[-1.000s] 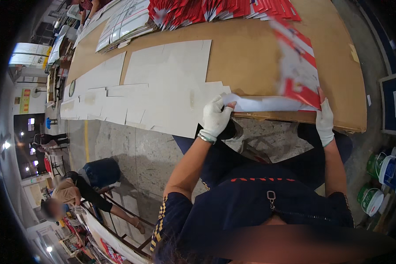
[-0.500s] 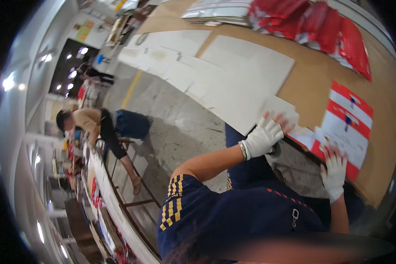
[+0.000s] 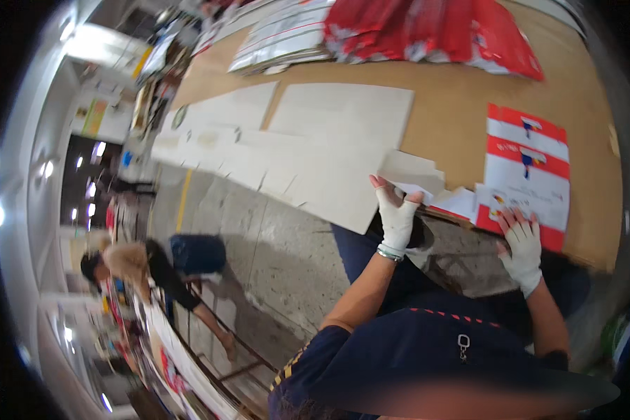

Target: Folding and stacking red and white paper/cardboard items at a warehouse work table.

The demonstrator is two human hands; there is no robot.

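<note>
My left hand (image 3: 397,218), in a white fingerless glove, is at the table's near edge. Its visible fingers are spread apart at the edge of a small grey card flap (image 3: 414,172), and I see no clear grip. My right hand (image 3: 523,246), gloved the same way, lies with outstretched fingers on the lower part of a red and white printed sheet (image 3: 532,175). Between my hands, a folded white and red piece (image 3: 462,201) lies along the table edge. Left of the flap spread large pale card sheets (image 3: 343,115), overlapping one another.
Red packets (image 3: 427,31) and a pile of white printed sheets (image 3: 283,38) lie at the brown table's (image 3: 455,105) far side. On the left, another person (image 3: 129,262) leans over a second table, beside a dark blue bin (image 3: 197,253). Concrete floor (image 3: 273,231) lies between.
My left hand has drawn back and turned, its fingers now upright at the flap's edge instead of stretched across it. My right hand stays on the printed sheet. The whole view has shifted.
</note>
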